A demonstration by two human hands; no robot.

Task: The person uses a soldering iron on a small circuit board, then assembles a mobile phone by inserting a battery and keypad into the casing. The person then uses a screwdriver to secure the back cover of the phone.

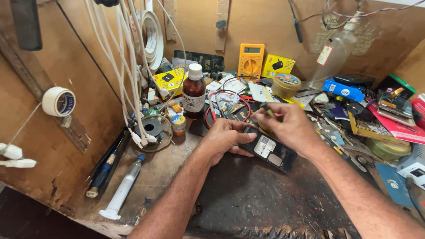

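Observation:
A small black phone (pixel 271 152) with its back cover off lies tilted on the worn dark bench surface (pixel 248 194) at the middle. My left hand (pixel 223 139) grips its upper left end, thumb lying along the edge. My right hand (pixel 290 126) rests over the phone's upper right side and pinches a thin dark tool (pixel 267 107) that points up and away from the phone. A white label and a grey patch show inside the open back.
A brown bottle with a white cap (pixel 194 92), a yellow multimeter (pixel 251 59), a round tin (pixel 286 84) and red leads (pixel 230 106) crowd the back. White cables (pixel 128 66) hang at left above a syringe (pixel 121 190). Boxes and packets (pixel 385 119) pile up at right.

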